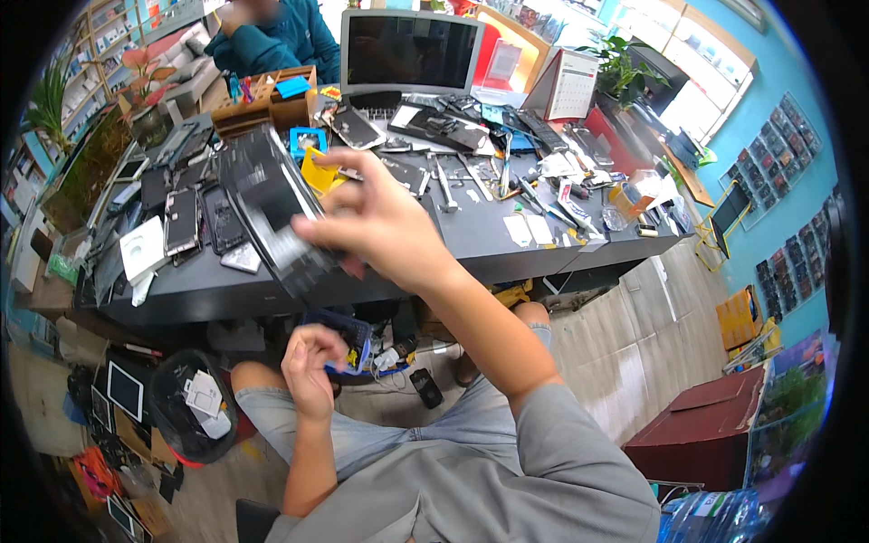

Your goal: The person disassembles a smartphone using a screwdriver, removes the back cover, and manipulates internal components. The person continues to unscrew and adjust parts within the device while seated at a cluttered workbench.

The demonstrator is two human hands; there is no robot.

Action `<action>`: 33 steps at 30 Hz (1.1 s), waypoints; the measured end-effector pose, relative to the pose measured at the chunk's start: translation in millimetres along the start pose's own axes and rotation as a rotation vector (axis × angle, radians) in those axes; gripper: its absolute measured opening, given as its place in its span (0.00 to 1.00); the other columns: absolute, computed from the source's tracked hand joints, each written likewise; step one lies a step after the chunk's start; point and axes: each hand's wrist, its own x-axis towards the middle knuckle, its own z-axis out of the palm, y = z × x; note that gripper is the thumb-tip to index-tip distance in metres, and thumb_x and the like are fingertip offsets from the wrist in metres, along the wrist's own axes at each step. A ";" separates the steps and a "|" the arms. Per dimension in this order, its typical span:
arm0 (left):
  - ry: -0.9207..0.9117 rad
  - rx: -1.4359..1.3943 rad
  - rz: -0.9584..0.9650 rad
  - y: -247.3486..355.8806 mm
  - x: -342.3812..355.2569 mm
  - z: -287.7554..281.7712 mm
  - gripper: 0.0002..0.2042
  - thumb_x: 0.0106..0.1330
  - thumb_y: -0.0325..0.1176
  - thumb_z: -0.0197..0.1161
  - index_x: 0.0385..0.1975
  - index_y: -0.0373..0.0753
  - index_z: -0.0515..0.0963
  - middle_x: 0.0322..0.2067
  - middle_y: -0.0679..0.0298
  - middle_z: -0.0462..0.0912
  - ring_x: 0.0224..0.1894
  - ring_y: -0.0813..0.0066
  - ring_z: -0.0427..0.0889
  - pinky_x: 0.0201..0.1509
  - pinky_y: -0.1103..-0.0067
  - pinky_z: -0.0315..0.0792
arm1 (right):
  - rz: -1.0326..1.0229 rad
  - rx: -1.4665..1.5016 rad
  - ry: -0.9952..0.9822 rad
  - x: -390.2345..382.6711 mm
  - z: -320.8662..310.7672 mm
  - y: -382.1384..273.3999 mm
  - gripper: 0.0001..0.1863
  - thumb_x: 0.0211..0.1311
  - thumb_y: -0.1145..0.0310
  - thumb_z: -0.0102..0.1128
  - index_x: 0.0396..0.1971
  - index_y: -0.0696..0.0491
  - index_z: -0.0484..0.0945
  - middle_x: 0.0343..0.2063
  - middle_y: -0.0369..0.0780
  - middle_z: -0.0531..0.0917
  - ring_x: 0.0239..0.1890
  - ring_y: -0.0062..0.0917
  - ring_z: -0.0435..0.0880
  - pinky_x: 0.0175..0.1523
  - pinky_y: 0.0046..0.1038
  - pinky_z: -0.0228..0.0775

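Over the desk's left front edge, my right hand [385, 226] has its thumb and fingers at the edge of a dark flat device part [267, 190]. It looks like a stack of thin black panels, tilted steeply; blur hides its exact kind. My left hand [312, 366] hovers lower, above my lap, its fingers loosely curled and apart with nothing visible in them. Behind the right hand's fingers stands a yellow piece [319, 172]. Opened phone housings [183, 222] and a white tray-like piece [143, 249] lie on the desk left of the dark part.
The dark desk [489, 261] carries a monitor [412, 54], a hammer [445, 185] and scattered tools and parts. A blue basket [362, 344] sits beneath it. A black bin [195, 407] stands by my left leg. Another person [276, 41] sits across the desk.
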 end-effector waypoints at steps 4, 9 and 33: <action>-0.436 -0.365 -0.220 53.8 25.3 62.9 0.47 0.85 0.65 0.49 0.87 0.28 0.53 0.80 0.36 0.70 0.78 0.39 0.77 0.76 0.48 0.81 | 0.169 0.136 -0.046 -86.9 -14.5 9.8 0.43 0.70 0.73 0.83 0.75 0.57 0.62 0.41 0.36 0.88 0.32 0.10 0.84 0.32 0.17 0.76; -0.258 -0.300 -0.339 51.4 61.9 107.2 0.35 0.85 0.38 0.50 0.87 0.29 0.55 0.79 0.32 0.69 0.79 0.40 0.76 0.78 0.50 0.80 | 0.048 -0.195 0.151 -97.0 -54.5 20.3 0.31 0.77 0.70 0.77 0.73 0.58 0.73 0.41 0.42 0.95 0.38 0.18 0.92 0.40 0.24 0.84; -0.121 -0.375 0.155 28.0 174.4 112.3 0.49 0.84 0.78 0.31 0.62 0.30 0.78 0.43 0.51 0.87 0.38 0.52 0.94 0.44 0.58 0.90 | -0.311 -1.169 0.905 -84.3 -257.9 47.1 0.13 0.78 0.70 0.76 0.52 0.64 0.92 0.34 0.45 0.95 0.35 0.23 0.92 0.42 0.28 0.82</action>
